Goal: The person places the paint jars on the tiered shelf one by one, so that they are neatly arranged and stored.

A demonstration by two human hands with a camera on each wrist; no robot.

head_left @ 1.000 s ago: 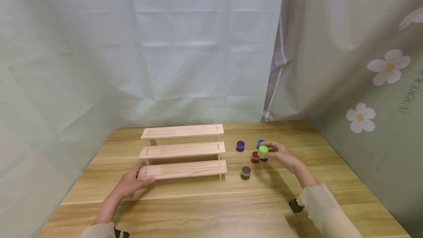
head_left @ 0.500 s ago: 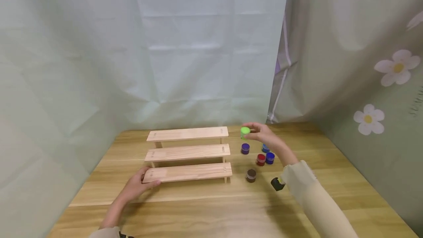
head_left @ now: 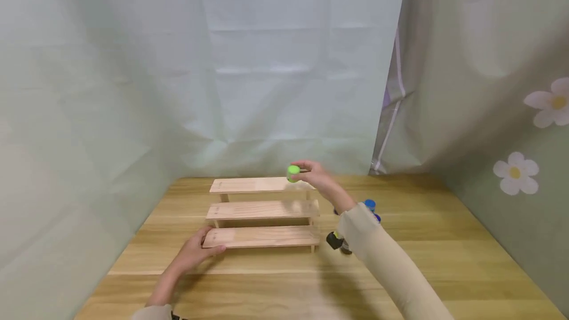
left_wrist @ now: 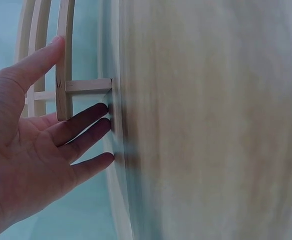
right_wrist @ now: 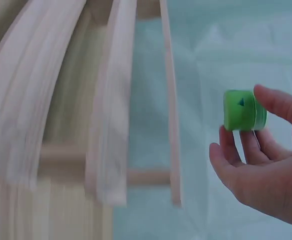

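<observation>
A small paint jar with a bright green lid (head_left: 293,173) is pinched between the thumb and fingers of my right hand (head_left: 316,178), in the air above the right part of the top step. In the right wrist view the green jar (right_wrist: 240,111) lies on its side relative to the camera. A three-step wooden display stand (head_left: 262,237) stands on the table. My left hand (head_left: 194,252) grips the left end of its lowest step; in the left wrist view the thumb presses the front edge of the board (left_wrist: 64,65), with the other fingers behind and below.
Right of the stand, partly hidden by the right sleeve (head_left: 378,241), are a light blue jar (head_left: 370,205), a dark blue jar (head_left: 377,218) and a dark brown jar (head_left: 346,248). A pale curtain (head_left: 275,88) hangs behind the wooden table (head_left: 249,285).
The right hand has carried the green jar up and leftward from the group of jars to above the top step. The left hand keeps its hold; the head view has shifted slightly.
</observation>
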